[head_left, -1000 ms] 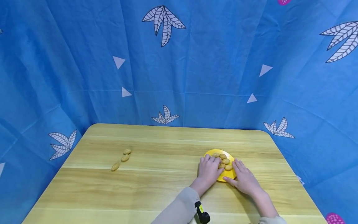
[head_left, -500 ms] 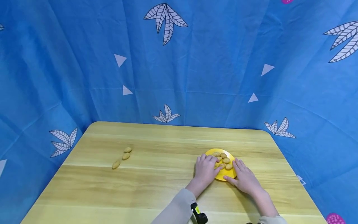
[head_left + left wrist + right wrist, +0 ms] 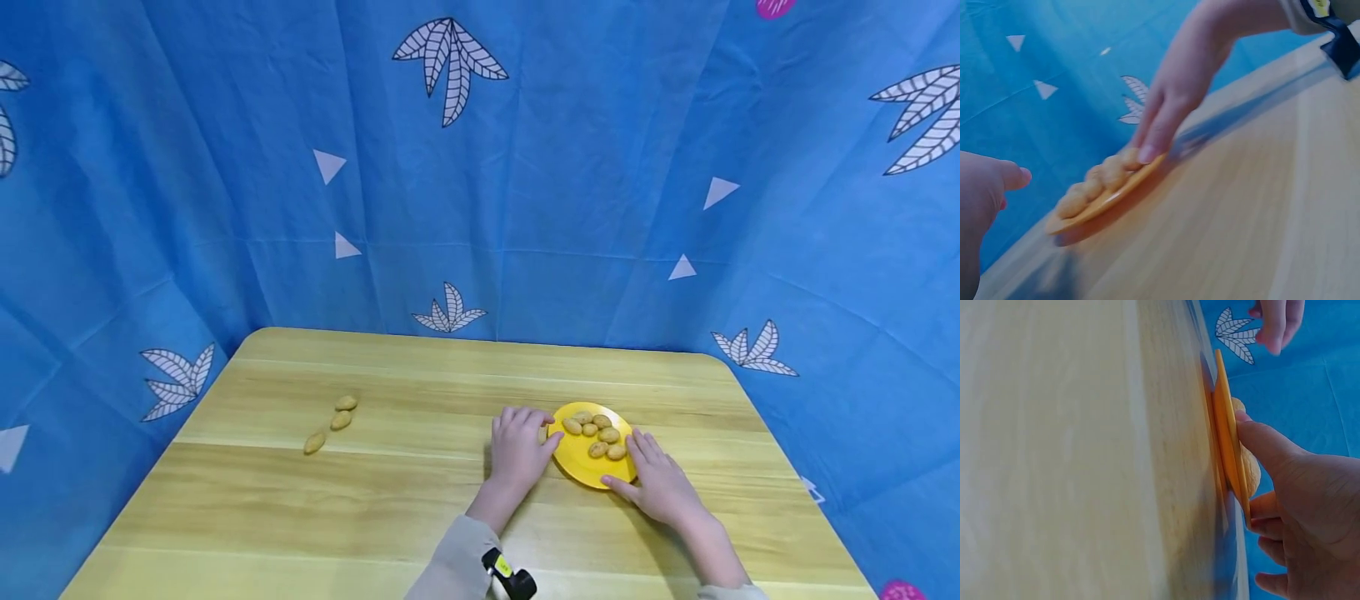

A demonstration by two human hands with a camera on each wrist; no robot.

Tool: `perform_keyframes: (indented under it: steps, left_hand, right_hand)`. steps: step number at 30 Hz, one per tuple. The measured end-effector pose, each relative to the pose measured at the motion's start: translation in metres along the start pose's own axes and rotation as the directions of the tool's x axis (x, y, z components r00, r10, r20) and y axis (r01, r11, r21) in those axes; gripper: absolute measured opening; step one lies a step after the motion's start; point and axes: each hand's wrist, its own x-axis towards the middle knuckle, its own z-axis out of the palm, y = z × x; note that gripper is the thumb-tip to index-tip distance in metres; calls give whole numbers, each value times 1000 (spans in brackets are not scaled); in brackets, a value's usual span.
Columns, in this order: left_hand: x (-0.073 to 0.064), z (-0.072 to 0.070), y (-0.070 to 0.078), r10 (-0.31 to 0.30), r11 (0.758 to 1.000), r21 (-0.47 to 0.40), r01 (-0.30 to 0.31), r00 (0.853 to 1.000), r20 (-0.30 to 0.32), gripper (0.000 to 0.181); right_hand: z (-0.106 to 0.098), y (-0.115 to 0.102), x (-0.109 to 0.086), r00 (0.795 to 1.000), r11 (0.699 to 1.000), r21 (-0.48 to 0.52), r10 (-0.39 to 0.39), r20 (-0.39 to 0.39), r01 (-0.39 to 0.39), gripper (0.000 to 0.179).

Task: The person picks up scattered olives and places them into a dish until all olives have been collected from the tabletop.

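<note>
A round yellow plate (image 3: 581, 467) on the right part of the table carries several tan, oval, nut-like pieces (image 3: 609, 435). My right hand (image 3: 663, 487) touches the plate's right side, fingers along the rim and thumb over its front edge. The right wrist view shows that thumb (image 3: 1266, 440) on the rim, the fingers lower at its edge. My left hand (image 3: 517, 450) is just left of the plate, fingertips near the left rim. In the left wrist view the left hand (image 3: 982, 194) appears with fingers partly extended and nothing visible in them.
Farther left on the wooden table (image 3: 420, 500) lie three similar oval pieces (image 3: 341, 420) in a slanting line. A blue curtain (image 3: 585, 167) with leaf prints hangs behind and beside the table. A black wrist camera (image 3: 510, 575) sits on my left sleeve.
My left hand has moved left from over the plate to outside its left rim, uncovering more of the oval pieces. The right hand stays on the rim.
</note>
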Motion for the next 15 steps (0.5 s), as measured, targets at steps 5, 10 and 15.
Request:
perform_keyframes:
  steps: [5, 10, 15]
  left_hand:
    - [1, -16, -14, -51, 998, -42, 50, 998, -32, 24]
    - [2, -33, -29, -106, 993, -64, 100, 991, -85, 24]
    - [0, -49, -45, -146, 987, -95, 132, 976, -162, 23]
  right_hand:
    - [0, 0, 0, 1000, 1000, 2, -2, 5, 2, 91]
    - [-1, 0, 0, 1000, 1000, 21, 7, 16, -7, 92]
    - [-1, -1, 0, 1000, 1000, 23, 6, 17, -7, 92]
